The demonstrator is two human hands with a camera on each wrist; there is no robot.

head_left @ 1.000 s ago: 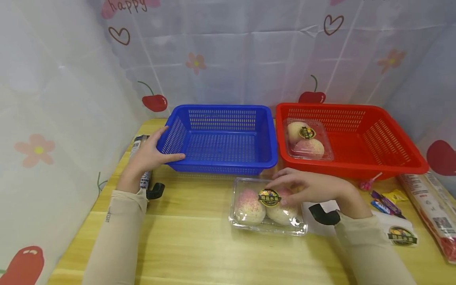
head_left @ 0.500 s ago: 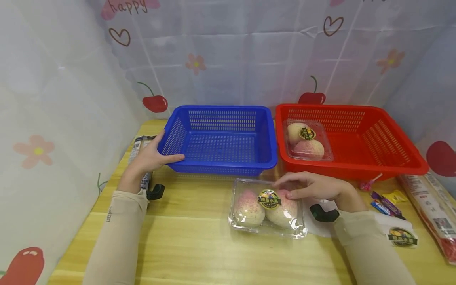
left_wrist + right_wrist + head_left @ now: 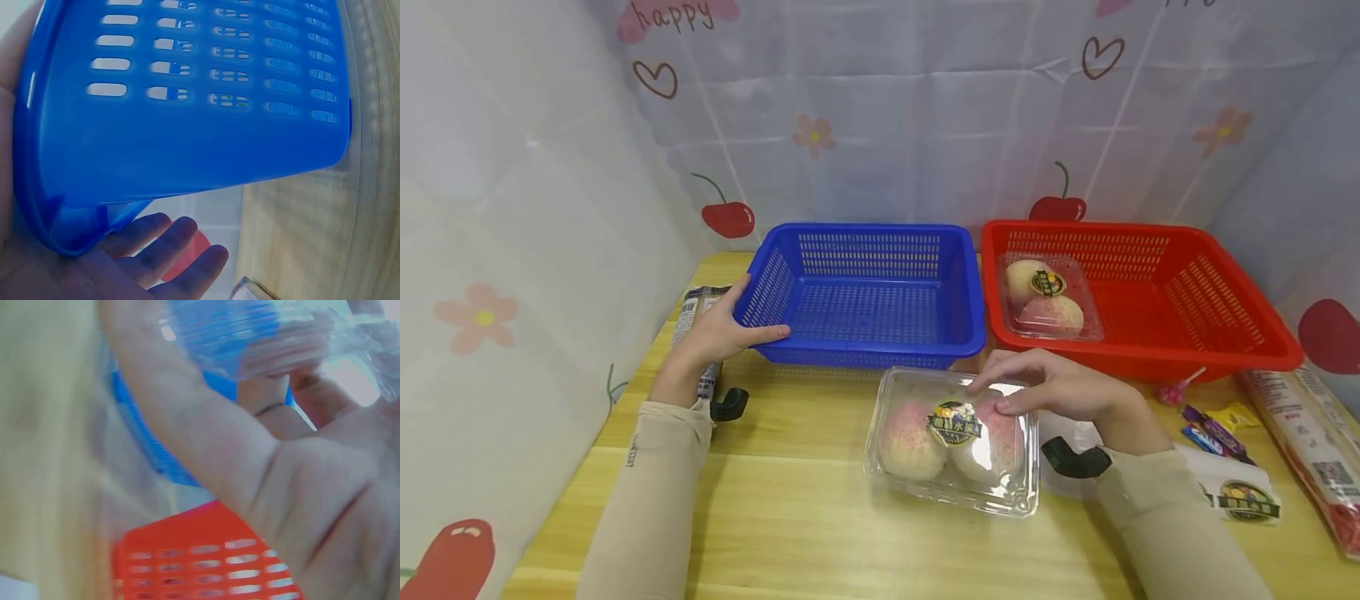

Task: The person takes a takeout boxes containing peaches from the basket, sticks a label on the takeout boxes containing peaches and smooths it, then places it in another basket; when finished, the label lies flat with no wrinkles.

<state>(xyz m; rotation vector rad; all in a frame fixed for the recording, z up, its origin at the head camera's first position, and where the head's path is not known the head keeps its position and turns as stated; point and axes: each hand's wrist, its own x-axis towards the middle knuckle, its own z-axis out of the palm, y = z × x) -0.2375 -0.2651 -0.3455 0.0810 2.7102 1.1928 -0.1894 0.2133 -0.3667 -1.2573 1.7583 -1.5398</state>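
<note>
The right hand [image 3: 1060,390] now grips the far right edge of the clear fruit box [image 3: 953,440], with the fingers curled over its lid. Compared with half a second ago, the box is lifted at the far side and tilted toward the person, and it has moved a little to the left. Its near edge is close to the wooden table [image 3: 790,517]; I cannot tell if it touches. One second ago the same hand only rested on the label of the box, which lay flat. Inside the box there are two pink-white fruits under a round dark sticker [image 3: 954,422].

The left hand [image 3: 718,333] has not changed its place: it holds the near left corner of the blue basket [image 3: 868,292], the thumb along the front wall and the fingers at the side. In the left wrist view the fingers [image 3: 169,250] are fairly straight under the basket rim.

The red basket [image 3: 1150,292] stands just beside the blue one, on its right, and contains a second fruit box [image 3: 1048,296] in its left part, as before. Some candy wrappers [image 3: 1213,421] lie on the table near the right forearm.
</note>
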